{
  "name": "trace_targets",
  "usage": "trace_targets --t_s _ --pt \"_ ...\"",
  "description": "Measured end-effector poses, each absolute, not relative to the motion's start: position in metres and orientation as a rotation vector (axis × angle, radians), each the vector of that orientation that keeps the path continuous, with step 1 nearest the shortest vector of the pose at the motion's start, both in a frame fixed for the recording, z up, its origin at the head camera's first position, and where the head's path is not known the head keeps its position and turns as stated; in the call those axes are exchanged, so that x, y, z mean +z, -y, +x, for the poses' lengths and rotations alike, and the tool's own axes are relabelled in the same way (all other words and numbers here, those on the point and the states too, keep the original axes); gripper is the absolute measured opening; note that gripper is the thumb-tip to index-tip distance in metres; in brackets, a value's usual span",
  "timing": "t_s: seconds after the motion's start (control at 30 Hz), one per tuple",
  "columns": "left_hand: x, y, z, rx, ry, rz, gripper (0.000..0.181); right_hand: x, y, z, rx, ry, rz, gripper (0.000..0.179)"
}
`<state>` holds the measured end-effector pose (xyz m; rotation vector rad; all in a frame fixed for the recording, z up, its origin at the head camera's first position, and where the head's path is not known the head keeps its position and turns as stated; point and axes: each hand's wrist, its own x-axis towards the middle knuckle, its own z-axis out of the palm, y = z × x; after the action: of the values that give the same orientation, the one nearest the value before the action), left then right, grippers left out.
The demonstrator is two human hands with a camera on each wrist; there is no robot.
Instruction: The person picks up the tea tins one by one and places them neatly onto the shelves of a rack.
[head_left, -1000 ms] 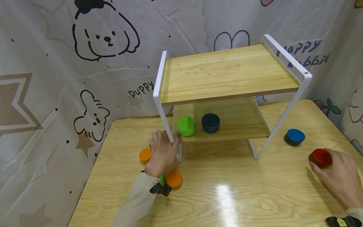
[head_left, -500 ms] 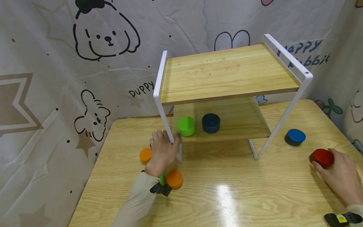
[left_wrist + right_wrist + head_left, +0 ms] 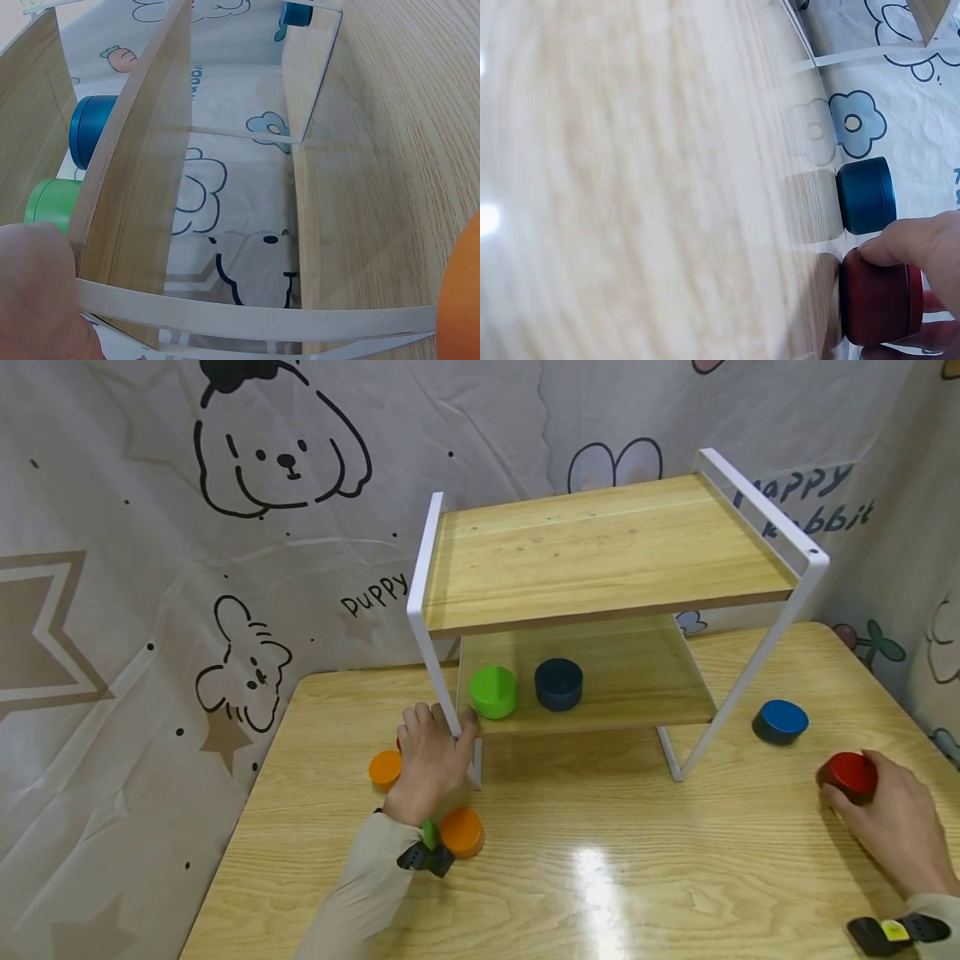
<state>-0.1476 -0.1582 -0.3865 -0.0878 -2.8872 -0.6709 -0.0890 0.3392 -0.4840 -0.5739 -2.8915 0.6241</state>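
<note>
My left hand (image 3: pixel 431 760) grips the left white upright of a two-tier wooden rack (image 3: pixel 600 556), its thumb by the lower shelf's front corner. On that lower shelf stand a green round tin (image 3: pixel 492 692) and a dark blue round tin (image 3: pixel 558 685), side by side. At the right of the table, my right hand (image 3: pixel 896 818) holds a red round tin (image 3: pixel 877 296) between thumb and fingers. The thumb lies on its near side in the right wrist view, and the other fingers are partly hidden behind it. Just beyond stands a blue round tin (image 3: pixel 780 722).
Near my left hand and wrist are two orange tins, one further left (image 3: pixel 385 771) and one by the wrist (image 3: pixel 461 832). A green piece (image 3: pixel 429 834) and a bit of red are mostly hidden there. A printed cloth (image 3: pixel 315 593) hangs behind the wooden table (image 3: pixel 600 877).
The red tin has tipped slightly in my right hand, and that wrist has shifted a little to the left. My left hand keeps its grip on the rack.
</note>
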Motion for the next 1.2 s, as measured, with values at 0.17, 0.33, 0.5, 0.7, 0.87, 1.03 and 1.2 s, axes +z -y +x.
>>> trace_targets --t_s 0.17,0.33,0.5,0.7,0.87,1.03,1.2 --pt "-0.386 0.157 -0.147 -0.667 2.893 -0.075 0.046 -0.486 -0.339 -0.089 0.625 2.881 -0.566 0.072" --pt "-0.386 0.157 -0.146 -0.674 2.892 -0.070 0.046 -0.488 -0.340 -0.087 0.640 2.877 -0.585 0.074" --pt "-0.387 0.158 -0.146 -0.672 2.895 -0.070 0.046 -0.489 -0.341 -0.088 0.651 2.879 -0.629 0.074" --pt "-0.387 0.157 -0.146 -0.664 2.883 -0.073 0.046 -0.494 -0.343 -0.087 0.649 2.877 -0.624 0.075" --pt "-0.388 0.158 -0.147 -0.663 2.884 -0.067 0.046 -0.491 -0.340 -0.087 0.630 2.865 -0.584 0.073" --pt "-0.387 0.157 -0.148 -0.664 2.879 -0.073 0.045 -0.486 -0.336 -0.086 0.626 2.859 -0.572 0.072" --pt "-0.386 0.157 -0.147 -0.668 2.868 -0.079 0.045 -0.485 -0.334 -0.086 0.628 2.866 -0.554 0.072"
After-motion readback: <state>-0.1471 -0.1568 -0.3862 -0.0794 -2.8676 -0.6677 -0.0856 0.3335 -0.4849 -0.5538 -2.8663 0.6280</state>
